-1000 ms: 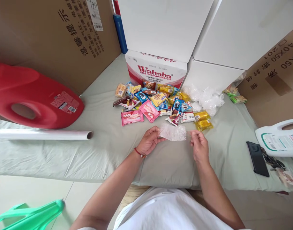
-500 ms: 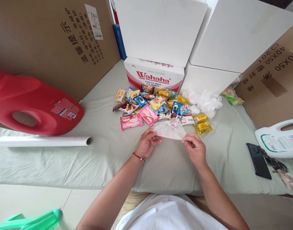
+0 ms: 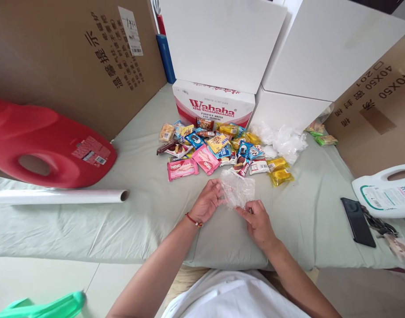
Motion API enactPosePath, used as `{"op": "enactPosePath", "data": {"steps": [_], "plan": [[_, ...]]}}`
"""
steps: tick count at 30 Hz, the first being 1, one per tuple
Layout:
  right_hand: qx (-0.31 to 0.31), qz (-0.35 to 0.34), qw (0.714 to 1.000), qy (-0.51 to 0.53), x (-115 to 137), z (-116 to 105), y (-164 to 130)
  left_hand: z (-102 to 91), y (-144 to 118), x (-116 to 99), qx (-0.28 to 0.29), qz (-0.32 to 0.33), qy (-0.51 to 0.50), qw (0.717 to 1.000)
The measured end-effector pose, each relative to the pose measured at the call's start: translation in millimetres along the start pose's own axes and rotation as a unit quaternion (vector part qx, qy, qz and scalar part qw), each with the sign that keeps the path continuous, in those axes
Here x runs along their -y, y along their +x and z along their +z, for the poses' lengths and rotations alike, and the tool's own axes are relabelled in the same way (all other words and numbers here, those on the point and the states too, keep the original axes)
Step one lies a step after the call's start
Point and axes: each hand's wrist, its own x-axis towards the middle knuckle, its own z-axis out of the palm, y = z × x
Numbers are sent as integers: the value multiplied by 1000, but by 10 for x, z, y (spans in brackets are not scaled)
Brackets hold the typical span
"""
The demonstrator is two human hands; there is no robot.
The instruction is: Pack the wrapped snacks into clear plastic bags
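A small clear plastic bag is held between both hands just above the pale green sheet. My left hand pinches its left edge; a red string bracelet is on that wrist. My right hand grips its lower right corner. Just beyond the bag lies a pile of several wrapped snacks, among them a pink wafer pack and yellow packets.
A heap of clear plastic bags lies right of the snacks. A Wahaha carton, white boxes and brown cartons stand behind. A red jug and film roll are left; a black phone and white jug right.
My right hand has moved down and left along the bag, from its right edge to its lower corner. The bag has crumpled narrower and sits lower between the hands.
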Motion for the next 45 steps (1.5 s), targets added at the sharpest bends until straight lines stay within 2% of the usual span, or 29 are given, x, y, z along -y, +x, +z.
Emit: {"op": "enactPosePath", "data": {"steps": [4,8,11,17,20,22,27,30,33,36,38,40,43,45], "plan": [[-38,38,998,16,18,44,39,3,-37,-2,-2,16,-4,1000],[-57,67,996,11,76,70,67,-11,-36,19,-2,-24,54,998],[-43,59,997,-6,123,84,76,-5,-26,52,2,-37,108,993],[-41,50,998,-18,129,151,39,17,-47,76,-7,20,149,989],[-4,60,997,-53,121,192,30,30,-63,107,19,66,201,977],[24,58,995,-81,136,209,49,36,-57,140,18,65,227,972],[59,24,995,-82,211,220,145,44,-7,185,-25,23,208,978],[60,10,997,-45,227,225,165,50,2,161,-30,47,204,977],[45,14,999,26,222,219,135,46,-7,115,-52,52,139,988],[57,57,984,156,223,194,90,36,-19,76,-53,31,95,994],[59,117,961,245,231,178,82,31,-24,68,-44,26,96,994],[30,189,933,305,242,171,110,30,-26,74,-40,24,95,994],[-30,272,908,318,247,183,223,35,-26,103,-34,40,106,993],[-45,288,915,279,237,204,320,38,-27,126,-18,57,128,990]]}}
